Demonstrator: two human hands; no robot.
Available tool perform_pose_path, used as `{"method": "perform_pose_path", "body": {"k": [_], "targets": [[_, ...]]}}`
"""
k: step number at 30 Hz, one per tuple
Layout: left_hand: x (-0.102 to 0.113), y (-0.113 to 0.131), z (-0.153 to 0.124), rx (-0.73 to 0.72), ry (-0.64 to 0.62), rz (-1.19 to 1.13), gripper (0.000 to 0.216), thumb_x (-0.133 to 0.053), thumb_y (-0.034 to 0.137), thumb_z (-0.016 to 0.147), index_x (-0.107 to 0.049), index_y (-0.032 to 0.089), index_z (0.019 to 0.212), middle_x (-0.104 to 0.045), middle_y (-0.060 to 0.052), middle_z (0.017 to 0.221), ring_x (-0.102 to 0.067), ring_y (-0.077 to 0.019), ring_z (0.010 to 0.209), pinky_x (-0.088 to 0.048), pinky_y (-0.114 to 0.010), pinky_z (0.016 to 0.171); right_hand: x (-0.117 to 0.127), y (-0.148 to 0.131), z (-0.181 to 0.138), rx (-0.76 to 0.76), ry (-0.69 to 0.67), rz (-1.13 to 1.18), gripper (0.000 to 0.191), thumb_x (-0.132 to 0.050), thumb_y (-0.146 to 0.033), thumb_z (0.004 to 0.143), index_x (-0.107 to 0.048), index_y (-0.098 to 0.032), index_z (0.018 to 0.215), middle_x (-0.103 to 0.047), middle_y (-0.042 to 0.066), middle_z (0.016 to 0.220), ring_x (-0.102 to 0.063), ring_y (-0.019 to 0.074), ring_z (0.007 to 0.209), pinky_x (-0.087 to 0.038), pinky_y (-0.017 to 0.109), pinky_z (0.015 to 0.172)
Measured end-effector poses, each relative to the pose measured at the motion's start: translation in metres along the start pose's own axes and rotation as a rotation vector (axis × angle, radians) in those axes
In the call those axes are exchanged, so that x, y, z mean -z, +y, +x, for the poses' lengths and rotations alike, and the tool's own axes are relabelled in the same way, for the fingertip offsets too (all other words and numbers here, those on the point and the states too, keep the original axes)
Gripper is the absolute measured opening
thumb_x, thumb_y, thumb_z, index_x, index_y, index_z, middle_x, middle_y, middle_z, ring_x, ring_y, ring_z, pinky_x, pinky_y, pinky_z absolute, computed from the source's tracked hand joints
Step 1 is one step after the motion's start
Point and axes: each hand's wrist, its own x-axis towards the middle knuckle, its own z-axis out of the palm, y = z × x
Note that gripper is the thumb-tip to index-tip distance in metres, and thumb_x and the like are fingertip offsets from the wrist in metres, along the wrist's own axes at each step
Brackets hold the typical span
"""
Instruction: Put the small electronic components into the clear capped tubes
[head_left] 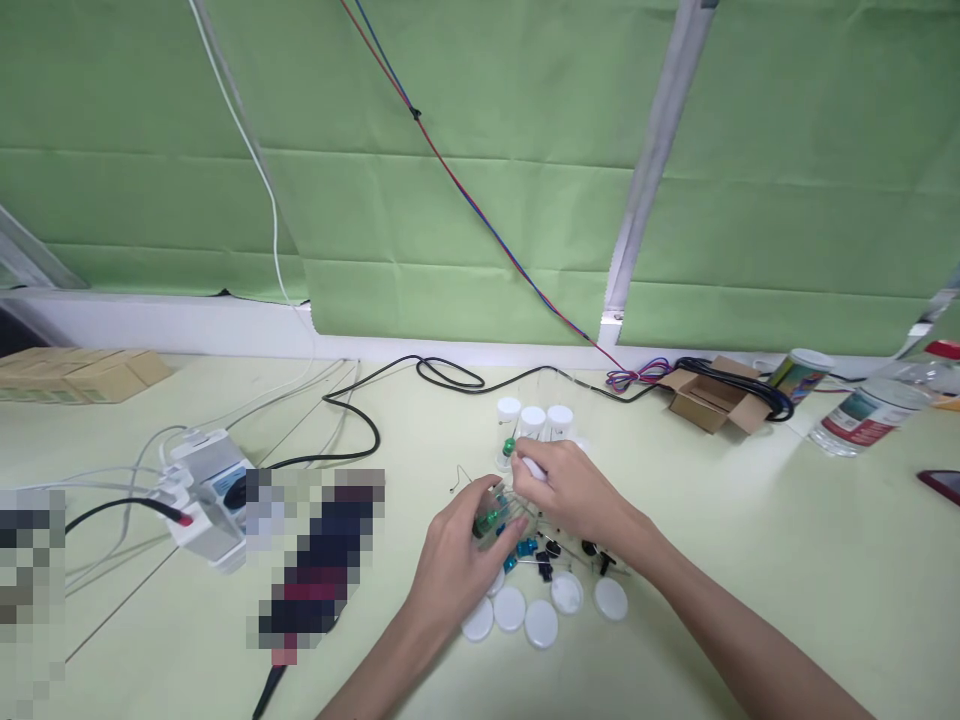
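Note:
My left hand [459, 545] is curled around a small clear jar that has green parts [487, 522] in it. Just above it, my right hand [559, 490] is closed in a pinch, with a small white piece [534, 467] showing at its fingers; its exact kind is unclear. By those fingertips there is another green part [508, 447] with a thin wire stem. Blue parts [527, 547] and black parts [544, 566] with thin metal stems lie under and between the hands. Several round white lids [541, 624] are spread out nearest me.
Small jars with white lids [532, 420] stand behind my hands. An open cardboard box [712, 405], a can [802, 375] and a plastic bottle [874, 410] are at the back right. A white power strip [202, 500] with cables and a blurred dark object [322, 560] lie left.

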Motion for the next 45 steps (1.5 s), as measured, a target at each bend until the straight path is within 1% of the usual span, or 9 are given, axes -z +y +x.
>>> {"method": "perform_pose_path", "body": {"k": [4,7,10,16,20,24,31,38,45], "targets": [[-0.001,-0.001,-0.001,-0.017,0.022,-0.018,0.040,-0.062,0.042,0.084,-0.057,0.020,0.117,-0.069,-0.004,0.094,-0.064,-0.0197,0.087,-0.049,-0.030,0.078,0.010,0.002,0.001,0.028,0.038,0.022,0.023,-0.042,-0.021,0.087,-0.037,-0.021,0.064,-0.036,-0.006,0.057,-0.031,0.0112,0.054,-0.024,0.025,0.055],[-0.001,0.000,-0.003,-0.060,0.021,-0.040,0.034,-0.059,0.042,0.087,-0.059,0.021,0.114,-0.067,-0.001,0.083,-0.061,-0.0162,0.074,-0.048,-0.026,0.070,0.012,0.003,0.000,0.041,0.039,0.029,0.022,-0.042,-0.019,0.086,-0.037,-0.021,0.064,-0.037,-0.006,0.057,-0.031,0.0112,0.054,-0.025,0.025,0.055],[-0.001,0.001,-0.004,-0.093,0.005,-0.045,0.034,-0.056,0.040,0.089,-0.058,0.020,0.116,-0.060,0.001,0.072,-0.053,-0.0136,0.062,-0.044,-0.024,0.062,0.009,0.003,0.000,0.047,0.038,0.031,0.023,-0.042,-0.017,0.086,-0.036,-0.021,0.063,-0.036,-0.006,0.055,-0.029,0.0112,0.053,-0.023,0.025,0.054],[-0.003,0.000,-0.008,-0.103,-0.020,-0.059,0.046,-0.053,0.039,0.091,-0.050,0.019,0.132,-0.045,0.005,0.063,-0.041,-0.0124,0.056,-0.036,-0.022,0.056,0.002,0.003,0.000,0.034,0.081,0.010,0.029,-0.040,-0.019,0.089,-0.029,-0.021,0.062,-0.032,-0.006,0.054,-0.029,0.0114,0.052,-0.021,0.026,0.054],[-0.006,0.000,-0.009,-0.083,-0.009,-0.081,0.047,-0.053,0.038,0.091,-0.050,0.019,0.134,-0.040,0.007,0.060,-0.037,-0.0120,0.055,-0.033,-0.022,0.054,-0.002,0.004,-0.001,-0.019,0.089,-0.006,0.030,-0.039,-0.021,0.091,-0.030,-0.021,0.063,-0.034,-0.006,0.055,-0.030,0.0117,0.053,-0.021,0.026,0.054],[-0.007,0.000,-0.010,-0.070,-0.016,-0.102,0.046,-0.053,0.037,0.091,-0.050,0.019,0.133,-0.039,0.007,0.061,-0.036,-0.0117,0.055,-0.033,-0.022,0.055,-0.003,0.004,-0.001,-0.045,0.081,0.011,0.032,-0.037,-0.028,0.095,-0.032,-0.021,0.064,-0.035,-0.005,0.056,-0.032,0.0122,0.053,-0.022,0.026,0.054],[-0.006,0.000,-0.009,-0.095,0.004,-0.116,0.045,-0.053,0.036,0.091,-0.052,0.018,0.131,-0.039,0.007,0.060,-0.034,-0.0115,0.054,-0.033,-0.022,0.054,-0.006,0.003,-0.002,-0.083,0.045,0.075,0.031,-0.044,-0.038,0.094,-0.040,-0.022,0.068,-0.046,-0.004,0.060,-0.039,0.0125,0.054,-0.029,0.026,0.055],[-0.007,0.000,-0.008,-0.105,-0.001,-0.114,0.044,-0.053,0.036,0.091,-0.052,0.017,0.131,-0.040,0.006,0.060,-0.034,-0.0110,0.054,-0.033,-0.022,0.053,-0.009,0.003,-0.001,-0.074,0.061,0.097,0.025,-0.043,-0.030,0.092,-0.042,-0.022,0.069,-0.047,-0.005,0.059,-0.040,0.0123,0.054,-0.029,0.025,0.055],[-0.006,0.001,-0.009,-0.094,-0.027,-0.115,0.045,-0.053,0.036,0.091,-0.053,0.017,0.131,-0.035,0.007,0.059,-0.031,-0.0108,0.053,-0.031,-0.022,0.052,-0.008,0.003,-0.002,-0.084,0.041,0.079,0.021,-0.041,-0.023,0.090,-0.044,-0.021,0.070,-0.051,-0.003,0.061,-0.043,0.0131,0.057,-0.029,0.025,0.057]]}}
